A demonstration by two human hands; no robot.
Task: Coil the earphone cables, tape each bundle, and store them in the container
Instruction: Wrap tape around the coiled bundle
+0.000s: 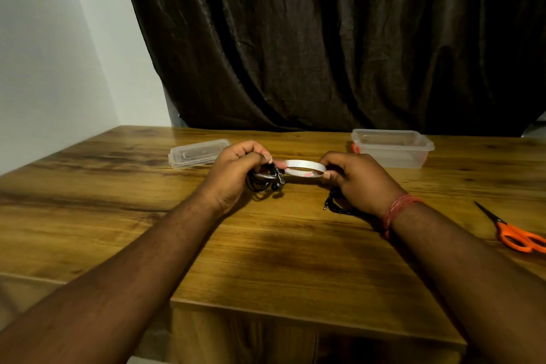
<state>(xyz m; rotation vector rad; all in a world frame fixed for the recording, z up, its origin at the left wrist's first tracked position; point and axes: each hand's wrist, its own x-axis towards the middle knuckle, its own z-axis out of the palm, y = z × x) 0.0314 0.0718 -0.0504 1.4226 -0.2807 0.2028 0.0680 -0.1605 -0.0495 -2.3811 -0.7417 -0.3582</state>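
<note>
Gripping limp, springy coil (261, 183) in left hand (236, 168); pinching light roll (304, 170) with right hand (357, 180); best pinched across all loops.

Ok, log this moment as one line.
left hand: holds coiled earphones | right hand: holds tape roll | container: open, empty | scissors: on table

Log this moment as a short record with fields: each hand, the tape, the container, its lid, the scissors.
left hand: holds coiled black earphone cable
right hand: holds tape roll
tape: strip drawn from roll to bundle
container: open, far right on table
lid: flat, far left
scissors: right edge, untouched
second cable: under right hand
</note>
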